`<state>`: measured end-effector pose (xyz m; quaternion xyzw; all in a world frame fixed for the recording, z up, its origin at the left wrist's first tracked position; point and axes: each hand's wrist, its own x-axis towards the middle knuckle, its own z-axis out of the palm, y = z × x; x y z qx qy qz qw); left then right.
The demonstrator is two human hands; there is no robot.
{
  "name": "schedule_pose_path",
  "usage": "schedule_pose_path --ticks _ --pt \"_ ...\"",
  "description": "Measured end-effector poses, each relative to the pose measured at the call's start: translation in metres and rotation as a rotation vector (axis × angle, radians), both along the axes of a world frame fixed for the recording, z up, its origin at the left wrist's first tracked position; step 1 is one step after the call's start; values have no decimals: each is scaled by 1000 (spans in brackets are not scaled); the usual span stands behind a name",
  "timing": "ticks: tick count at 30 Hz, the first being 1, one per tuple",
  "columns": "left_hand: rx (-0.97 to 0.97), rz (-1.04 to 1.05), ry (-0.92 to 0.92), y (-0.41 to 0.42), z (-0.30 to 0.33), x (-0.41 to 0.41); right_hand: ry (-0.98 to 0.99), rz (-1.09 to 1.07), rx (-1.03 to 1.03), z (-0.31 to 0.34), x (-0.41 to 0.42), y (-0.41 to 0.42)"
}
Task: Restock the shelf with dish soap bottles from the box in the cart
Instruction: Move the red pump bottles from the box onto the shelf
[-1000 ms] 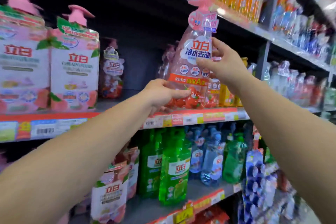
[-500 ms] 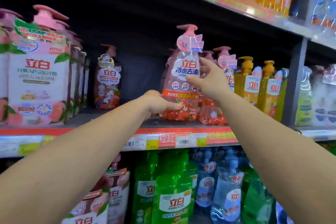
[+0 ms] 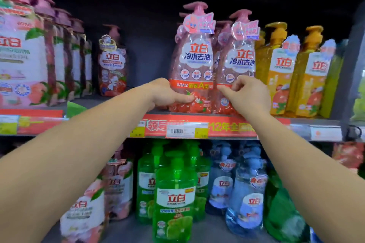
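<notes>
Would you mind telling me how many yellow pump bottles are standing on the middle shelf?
2 show clearly: one yellow bottle right beside the pink bottles, the other yellow bottle to its right near the shelf post. More may stand hidden behind them.

I see the upper shelf, grey, with a red price strip along its front edge. Standing on it, left to right: boxed pink pump packs, one small red bottle, two pink pump bottles touching side by side, then yellow pump bottles. The lower shelf carries green bottles and blue bottles.
</notes>
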<state>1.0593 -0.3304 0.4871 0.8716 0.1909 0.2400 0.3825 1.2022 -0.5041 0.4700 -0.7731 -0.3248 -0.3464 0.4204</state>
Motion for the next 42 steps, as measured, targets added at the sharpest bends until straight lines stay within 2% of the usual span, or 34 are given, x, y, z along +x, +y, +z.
schedule_pose_path --ticks 7,18,21,25,29,33,38,42 --pt "28 41 -57 -10 -2 6 -49 146 -24 -10 10 -7" --pt "33 81 -15 -22 -1 0 -43 234 -34 -19 6 -15" --pt "93 138 -48 -25 -3 -3 -28 280 -19 -19 -12 -5" --pt "293 330 -92 -23 -9 -31 -152 338 -16 -14 -55 21" --pt "516 514 -46 -5 -19 -92 -199 327 -214 -15 -108 56" --pt "646 693 85 19 -39 -179 -197 445 -361 -22 -184 99" --pt "699 872 251 47 -78 -317 -221 587 -513 -51 -313 162" --pt "630 1008 377 70 -116 -439 -172 731 -614 -84 -433 209"
